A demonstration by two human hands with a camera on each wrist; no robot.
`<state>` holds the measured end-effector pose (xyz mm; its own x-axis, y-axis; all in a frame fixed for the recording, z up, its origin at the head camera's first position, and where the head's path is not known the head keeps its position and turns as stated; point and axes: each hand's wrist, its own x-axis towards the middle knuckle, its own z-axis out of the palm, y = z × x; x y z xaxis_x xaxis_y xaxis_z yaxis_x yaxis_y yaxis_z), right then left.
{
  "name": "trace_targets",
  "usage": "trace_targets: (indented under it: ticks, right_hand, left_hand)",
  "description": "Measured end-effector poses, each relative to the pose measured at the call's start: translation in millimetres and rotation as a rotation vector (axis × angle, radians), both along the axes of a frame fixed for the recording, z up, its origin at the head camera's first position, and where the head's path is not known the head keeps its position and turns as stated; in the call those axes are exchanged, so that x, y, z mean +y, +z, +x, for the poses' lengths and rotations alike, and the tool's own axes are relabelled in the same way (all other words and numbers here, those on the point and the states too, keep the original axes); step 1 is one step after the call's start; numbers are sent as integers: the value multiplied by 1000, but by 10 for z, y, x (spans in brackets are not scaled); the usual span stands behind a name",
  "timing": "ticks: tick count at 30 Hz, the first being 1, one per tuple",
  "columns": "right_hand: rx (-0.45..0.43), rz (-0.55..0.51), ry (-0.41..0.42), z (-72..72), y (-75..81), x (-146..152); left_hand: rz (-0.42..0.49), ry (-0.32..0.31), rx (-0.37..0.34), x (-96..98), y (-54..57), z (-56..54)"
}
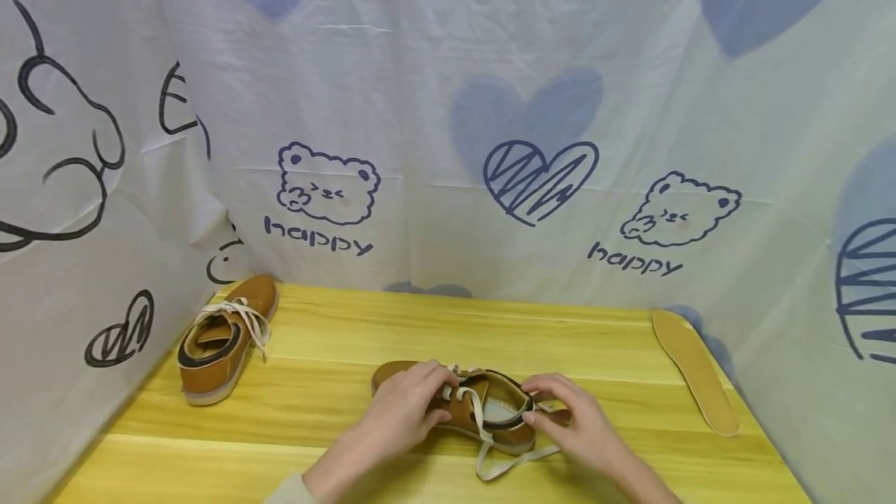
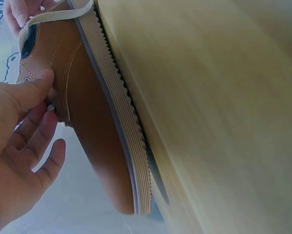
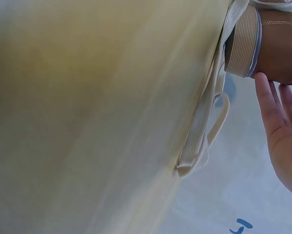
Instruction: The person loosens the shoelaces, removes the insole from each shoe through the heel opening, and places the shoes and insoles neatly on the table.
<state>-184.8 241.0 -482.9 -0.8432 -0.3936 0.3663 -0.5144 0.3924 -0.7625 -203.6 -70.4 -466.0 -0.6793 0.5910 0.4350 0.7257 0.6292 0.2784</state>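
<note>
A brown lace-up shoe point(image 1: 514, 439) sits on the table, toe to the left, with a pale inner sole visible through its opening. My left hand point(image 1: 409, 407) grips the shoe at its lace area, thumb on the near side and fingers reaching over the top. At the heel, my right hand point(image 1: 577, 418) holds the collar between thumb and fingers. In the right wrist view that thumb touches the heel point(image 3: 280, 48). A loose cream lace point(image 1: 493, 473) trails on the table in front of the shoe. A small brown piece shows between the right thumb and fingers; its kind is unclear.
A matching brown shoe point(image 1: 210, 376) with cream laces stands at the table's left edge. A tan insole point(image 1: 696, 372) lies near the right edge. Printed white cloth point(image 1: 434, 255) hangs behind and beside the yellow wooden table point(image 1: 336, 317).
</note>
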Motion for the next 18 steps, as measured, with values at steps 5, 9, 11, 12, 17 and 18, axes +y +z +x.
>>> trace_targets:
  ticks: [5,9,11,12,17,18]
  right_hand:
    - [-6,-24,5,80,-1,-51]
    - [-1,-46,11,128,-11,-114]
    - [-13,-56,18,151,-11,-145]
    - [-27,-61,21,162,-10,-162]
    - [-112,-95,36,195,-7,-281]
    - [-127,-101,34,197,-11,-315]
  left_hand:
    - [9,23,12,-13,-7,-47]
    - [40,59,-11,-35,-28,-84]
    - [64,92,-41,-47,-39,-105]
    - [76,112,-60,-54,-47,-115]
    - [160,175,-150,-97,-46,-150]
    - [176,178,-169,-111,-37,-150]
